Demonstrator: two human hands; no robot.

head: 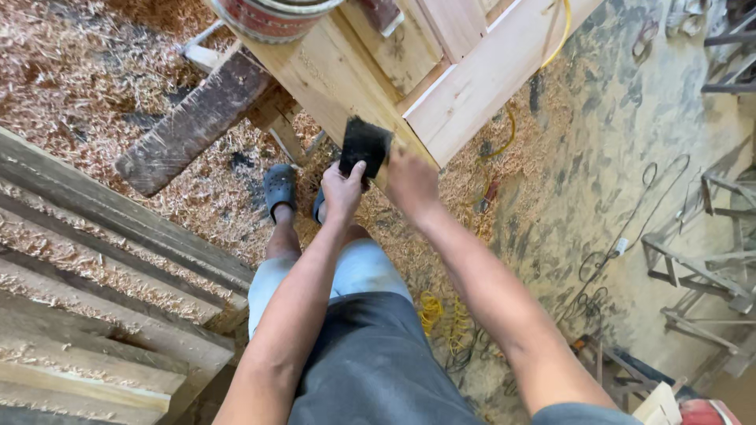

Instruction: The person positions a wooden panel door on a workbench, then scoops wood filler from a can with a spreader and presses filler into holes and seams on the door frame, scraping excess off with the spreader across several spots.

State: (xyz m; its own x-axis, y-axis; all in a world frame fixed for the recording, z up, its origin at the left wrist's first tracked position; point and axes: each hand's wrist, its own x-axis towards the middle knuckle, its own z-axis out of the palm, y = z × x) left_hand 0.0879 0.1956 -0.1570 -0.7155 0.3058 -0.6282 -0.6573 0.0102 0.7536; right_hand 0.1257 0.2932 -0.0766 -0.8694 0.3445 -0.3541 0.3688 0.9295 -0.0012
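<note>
A: What do the two hands have hold of?

B: A dark square pad [365,146]. The left hand [342,191] pinches its lower edge, thumb up on the dark face and fingers curled in behind, so that grip is closed on the pad. The right hand [409,182] sits just to the right, touching the pad's right lower corner; its fingers are tucked under and out of sight, so I cannot tell how tightly that grip is closed or whether it truly grasps the pad.

A: And where is the pad?

B: Just above both hands, pressed flat against the near edge of a pale wooden frame [465,86]. The frame runs up and to the right, away from the grips, with a lighter plank along its right side and a recessed panel further up.

A: What lies around them?

B: Below the left hand are the person's legs in light shorts, with one dark clog [279,189] just left of that hand, standing on wood shavings [87,71]. Up and to the left of the grips a dark, worn beam [193,122] slants out from under the frame. Far left, well apart from the hands, is a stack of rough planks [102,299] dusted with shavings. A red-and-white bucket [272,17] shows at the top edge, above the pad. Yellow cord [441,315] lies coiled on the floor below the right forearm, and metal racks [709,267] stand far off to the right.
</note>
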